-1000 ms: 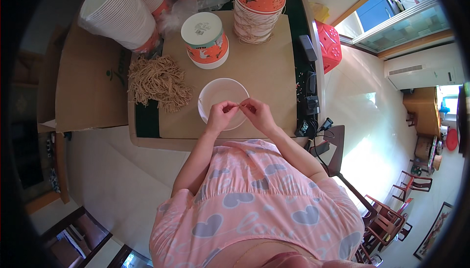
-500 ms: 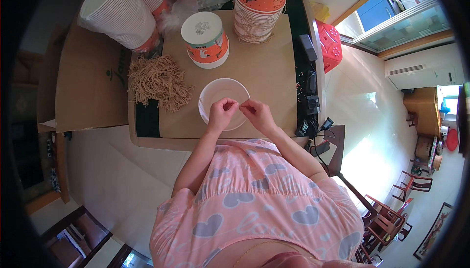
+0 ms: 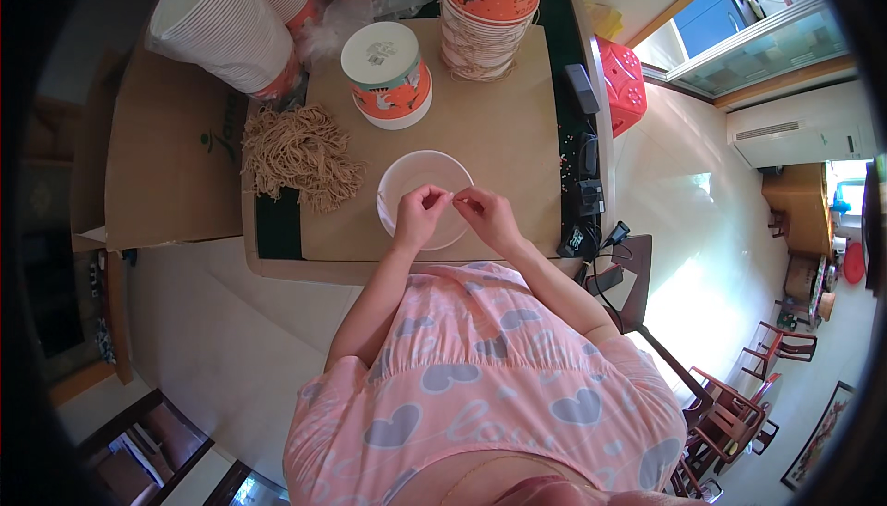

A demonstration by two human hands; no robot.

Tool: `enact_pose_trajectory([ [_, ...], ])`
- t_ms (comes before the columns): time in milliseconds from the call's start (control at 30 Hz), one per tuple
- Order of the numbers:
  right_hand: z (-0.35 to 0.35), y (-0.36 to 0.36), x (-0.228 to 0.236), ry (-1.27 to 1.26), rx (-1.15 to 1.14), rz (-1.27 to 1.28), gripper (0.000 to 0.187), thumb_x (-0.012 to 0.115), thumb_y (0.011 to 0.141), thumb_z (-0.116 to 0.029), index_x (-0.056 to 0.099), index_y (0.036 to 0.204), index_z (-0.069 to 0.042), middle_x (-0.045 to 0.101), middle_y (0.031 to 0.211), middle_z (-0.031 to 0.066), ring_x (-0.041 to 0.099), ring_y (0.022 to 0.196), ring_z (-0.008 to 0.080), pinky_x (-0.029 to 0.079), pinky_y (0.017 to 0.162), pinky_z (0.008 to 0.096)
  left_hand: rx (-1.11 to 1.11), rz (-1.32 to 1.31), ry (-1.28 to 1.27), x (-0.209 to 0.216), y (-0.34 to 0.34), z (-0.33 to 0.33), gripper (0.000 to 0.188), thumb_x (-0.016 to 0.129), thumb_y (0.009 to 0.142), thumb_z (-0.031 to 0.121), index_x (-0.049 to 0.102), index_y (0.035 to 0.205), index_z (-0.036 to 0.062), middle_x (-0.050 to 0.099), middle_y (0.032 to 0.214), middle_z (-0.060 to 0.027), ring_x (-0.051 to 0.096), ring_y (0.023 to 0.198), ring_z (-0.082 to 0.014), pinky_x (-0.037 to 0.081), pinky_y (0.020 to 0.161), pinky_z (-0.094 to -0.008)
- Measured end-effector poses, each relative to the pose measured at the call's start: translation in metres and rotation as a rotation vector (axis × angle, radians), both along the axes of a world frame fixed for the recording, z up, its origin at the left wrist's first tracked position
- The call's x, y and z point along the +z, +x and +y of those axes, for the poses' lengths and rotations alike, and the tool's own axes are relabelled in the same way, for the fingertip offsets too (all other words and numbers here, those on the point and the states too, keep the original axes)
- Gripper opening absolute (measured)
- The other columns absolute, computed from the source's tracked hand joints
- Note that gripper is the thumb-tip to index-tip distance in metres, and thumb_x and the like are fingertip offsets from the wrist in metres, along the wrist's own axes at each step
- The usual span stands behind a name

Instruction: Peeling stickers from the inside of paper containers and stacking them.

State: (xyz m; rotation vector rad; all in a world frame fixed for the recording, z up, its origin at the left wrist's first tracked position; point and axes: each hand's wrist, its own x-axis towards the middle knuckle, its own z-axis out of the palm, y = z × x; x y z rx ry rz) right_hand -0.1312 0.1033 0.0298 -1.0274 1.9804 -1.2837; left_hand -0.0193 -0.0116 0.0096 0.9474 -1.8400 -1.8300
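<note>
In front of me on the brown cardboard sheet [image 3: 513, 136] stands a white paper bucket [image 3: 416, 170], its open mouth facing up. Over its near part, my left hand [image 3: 419, 218] is closed in a pinch. Just to the right, my right hand [image 3: 490, 218] pinches too, its fingertips almost meeting those of the left. Whatever lies between the fingers is too small to make out. A loose heap of tan twine [image 3: 303, 157] lies left of the bucket. Behind it, an orange and green patterned paper bucket [image 3: 386, 81] stands upside down.
A tall stack of patterned buckets [image 3: 488, 30], loops of cord round it, stands at the far right. Bagged stacks of white buckets [image 3: 222, 25] lean at the far left beside a cardboard box [image 3: 171, 155]. Black power adapters [image 3: 589, 157] and cables line the right table edge.
The white bucket has shifted very slightly right and towards me. Both hands keep nearly the same pinched pose above it.
</note>
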Motion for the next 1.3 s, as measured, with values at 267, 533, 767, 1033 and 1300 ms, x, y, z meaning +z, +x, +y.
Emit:
enact_pose_trajectory([
  [267, 0.000, -0.001, 0.004, -0.001, 0.028, 0.049, 0.009, 0.065, 0.080, -0.011, 0.065, 0.086, -0.004, 0.063, 0.075, 0.0122, 0.059, 0.061, 0.0229, 0.047, 0.056, 0.0320, 0.061, -0.035, -0.096, -0.006, 0.000, 0.002, 0.013, 0.063, 0.085, 0.013, 0.062, 0.081, -0.0004, 0.060, 0.065, -0.0020, 0.053, 0.059, -0.0069, 0.044, 0.055, -0.0231],
  [533, -0.003, -0.003, 0.003, -0.033, 0.040, 0.055, 0.009, 0.064, 0.080, -0.010, 0.064, 0.086, -0.004, 0.061, 0.075, 0.0121, 0.058, 0.061, 0.0241, 0.046, 0.056, 0.0322, 0.114, -0.045, -0.130, -0.003, -0.002, 0.006, 0.014, 0.061, 0.087, 0.013, 0.060, 0.082, -0.0002, 0.058, 0.066, -0.0027, 0.051, 0.059, -0.0077, 0.043, 0.055, -0.0235],
  [767, -0.001, -0.001, 0.007, 0.063, 0.022, -0.077, 0.010, 0.065, 0.081, -0.010, 0.063, 0.088, -0.003, 0.060, 0.074, 0.0101, 0.056, 0.060, 0.0176, 0.045, 0.056, 0.0294, 0.087, -0.047, -0.126, 0.004, -0.003, 0.003, 0.014, 0.061, 0.087, 0.013, 0.060, 0.084, -0.0004, 0.060, 0.068, -0.0031, 0.053, 0.061, -0.0076, 0.044, 0.057, -0.0238],
  [1033, 0.002, -0.009, 0.018, -0.195, -0.021, 0.127, 0.006, 0.065, 0.081, -0.005, 0.063, 0.086, -0.004, 0.059, 0.083, 0.0092, 0.059, 0.070, 0.0207, 0.048, 0.060, 0.0303, -0.159, -0.217, -0.231, 0.046, 0.006, -0.003, 0.014, 0.064, 0.084, 0.013, 0.064, 0.083, -0.0018, 0.062, 0.068, -0.0066, 0.056, 0.061, -0.0101, 0.045, 0.057, -0.0248],
  [1300, 0.010, -0.010, 0.015, -0.166, -0.005, 0.222, 0.006, 0.065, 0.079, -0.003, 0.062, 0.084, -0.003, 0.058, 0.085, 0.0100, 0.060, 0.074, 0.0234, 0.049, 0.060, 0.0306, -0.122, -0.035, -0.054, 0.071, 0.005, 0.003, 0.008, 0.062, 0.085, 0.007, 0.064, 0.085, -0.0013, 0.062, 0.074, 0.0015, 0.053, 0.066, -0.0036, 0.042, 0.059, -0.0192],
])
